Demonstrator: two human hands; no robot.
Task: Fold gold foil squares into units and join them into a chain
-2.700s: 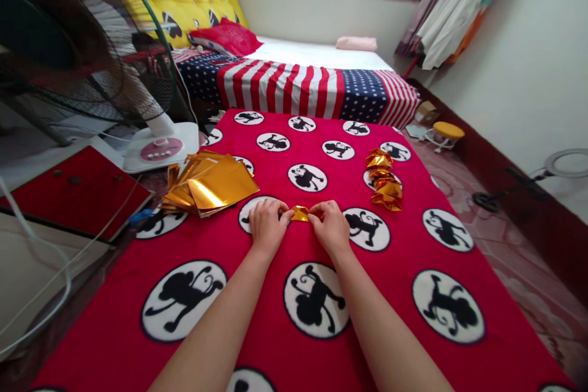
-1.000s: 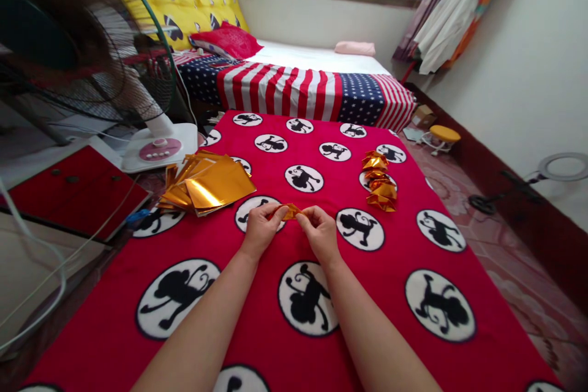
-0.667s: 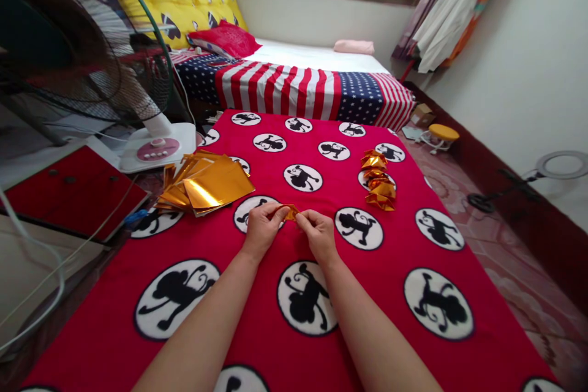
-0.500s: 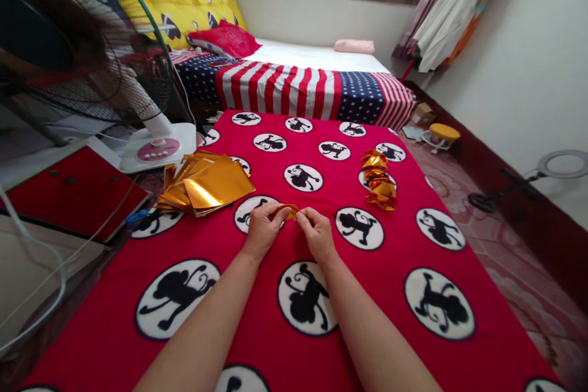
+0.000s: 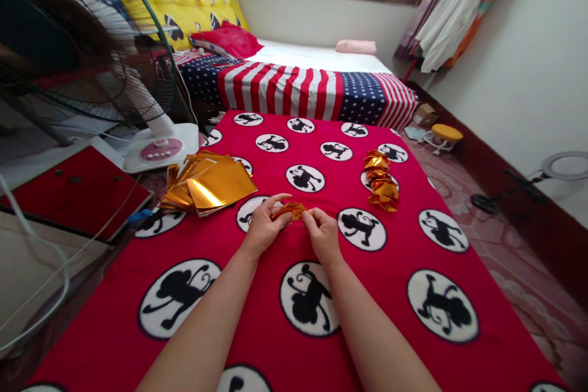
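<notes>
Between my two hands is a small folded piece of gold foil paper [image 5: 294, 211], held just above the red cloth [image 5: 294, 318]. My left hand [image 5: 266, 223] grips its left end, the thumb in front and the index finger stretched along the back. At the right end, my right hand [image 5: 322, 231] pinches the paper between thumb and fingers. A loose stack of flat gold foil sheets [image 5: 220, 182] lies on the cloth to the left. Off to the right, several folded gold foil pieces [image 5: 382, 182] sit in a row.
A fan [image 5: 160, 144] with blurred blades stands at the left, beside a red panel [image 5: 68, 190]. Behind the cloth is a bed with a striped and starred cover [image 5: 294, 86]. On the right floor are a yellow-topped stool [image 5: 446, 132] and a ring-shaped stand [image 5: 565, 165].
The folded foil paper shows more between my hands and looks opened wider. My left index finger has lifted and straightened, and the hands are slightly farther apart.
</notes>
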